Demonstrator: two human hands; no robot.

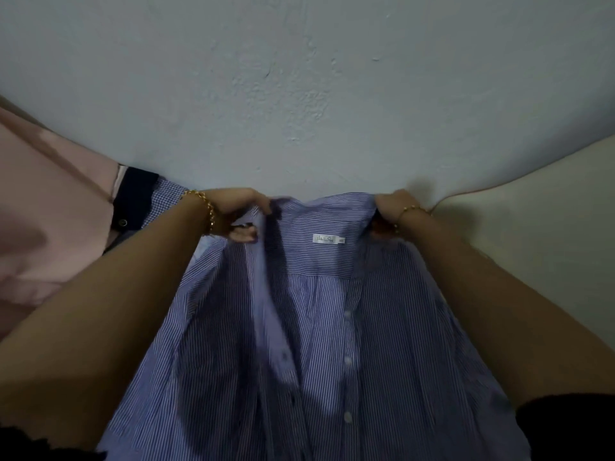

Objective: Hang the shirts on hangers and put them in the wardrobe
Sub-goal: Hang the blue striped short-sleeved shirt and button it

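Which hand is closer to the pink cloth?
Left. The left hand grips the striped shirt at its collar, toward the pink cloth; the right hand grips the collar's far end.

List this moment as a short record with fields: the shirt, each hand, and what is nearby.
shirt: striped shirt, blue and white, held up, inside facing the camera
left hand: grips the shirt's top edge left of the collar
right hand: grips the top edge right of the collar
label: white label inside the neck
buttons: white buttons down the front edge
nearby: pink garment at left; pale wall behind
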